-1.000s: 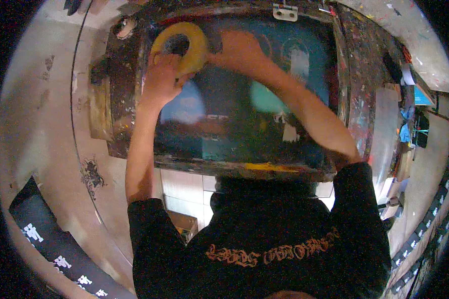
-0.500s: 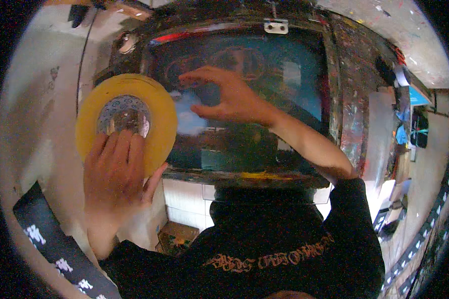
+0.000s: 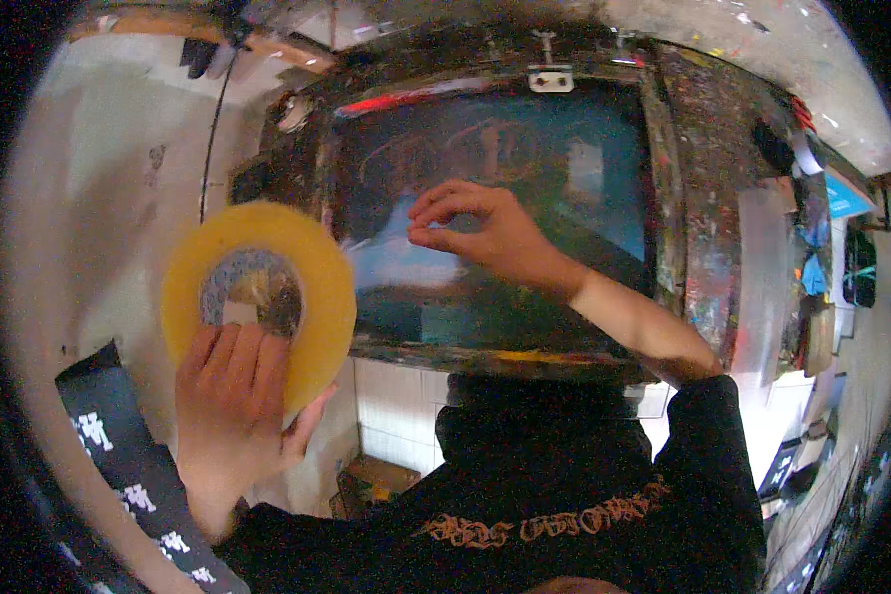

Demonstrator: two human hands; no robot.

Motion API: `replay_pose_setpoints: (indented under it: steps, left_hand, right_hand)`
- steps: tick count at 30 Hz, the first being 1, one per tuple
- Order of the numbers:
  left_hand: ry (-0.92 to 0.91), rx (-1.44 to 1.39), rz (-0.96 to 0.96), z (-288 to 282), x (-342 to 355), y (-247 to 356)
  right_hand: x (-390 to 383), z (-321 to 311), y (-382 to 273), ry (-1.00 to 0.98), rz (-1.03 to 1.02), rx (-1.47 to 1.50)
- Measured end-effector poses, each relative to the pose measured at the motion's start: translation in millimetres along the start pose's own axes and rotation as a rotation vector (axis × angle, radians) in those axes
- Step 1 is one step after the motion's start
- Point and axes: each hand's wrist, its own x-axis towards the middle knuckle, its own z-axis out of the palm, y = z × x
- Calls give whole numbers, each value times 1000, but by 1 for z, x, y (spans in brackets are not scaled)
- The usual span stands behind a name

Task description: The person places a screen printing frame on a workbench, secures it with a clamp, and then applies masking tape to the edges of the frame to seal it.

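Note:
My left hand [image 3: 233, 406] grips a large roll of yellowish tape [image 3: 332, 267], its fingers hooked into the printed cardboard core and its thumb along the outer edge. To the right of the roll, my right hand [image 3: 495, 233] hovers above a dark glossy screen [image 3: 594, 287] in a paint-stained frame. Its thumb and fingertips come together in a pinch; whatever is between them is too small or clear to make out. A pale bluish sheen lies on the screen beneath these fingertips; I cannot tell if it is a reflection or tape.
A metal clamp [image 3: 550, 79] holds the frame's far edge. Right of it runs a paint-splattered board [image 3: 708, 198] with a pale strip [image 3: 767, 267] and blue scraps [image 3: 813, 274]. Low on the left hangs dark cloth [image 3: 119, 426] with white marks; a cardboard box [image 3: 376, 480] sits below the frame.
My right hand has gone from a wide, spread grasp to a pinch and sits lower and farther right. The tape roll and left hand appear lower in view, as the whole view has shifted.

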Motion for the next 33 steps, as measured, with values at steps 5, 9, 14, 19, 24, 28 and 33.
replay_pose_setpoints:
  steps: [5,9,14,19,24,28,33]
  left_hand:
    - [62,-663,62,31,21,2]
    - [15,-1601,-260,93,36,26]
    - [-497,-1473,-338,105,56,-4]
    - [67,-633,-261,76,15,-7]
    - [561,-653,-153,29,-22,-11]
    - [773,-444,147,47,-27,-17]
    - [791,-451,169,64,-30,-22]
  right_hand:
    - [-22,-78,-40,-166,298,16]
    - [-12,-147,-54,-210,415,-122]
    - [-20,-240,-65,-63,377,-246]
    - [-138,-270,-83,444,343,-507]
    - [-256,-247,-136,617,-53,-536]
    - [-301,-228,-181,607,-291,-540]
    - [-324,-215,-213,559,-420,-553]
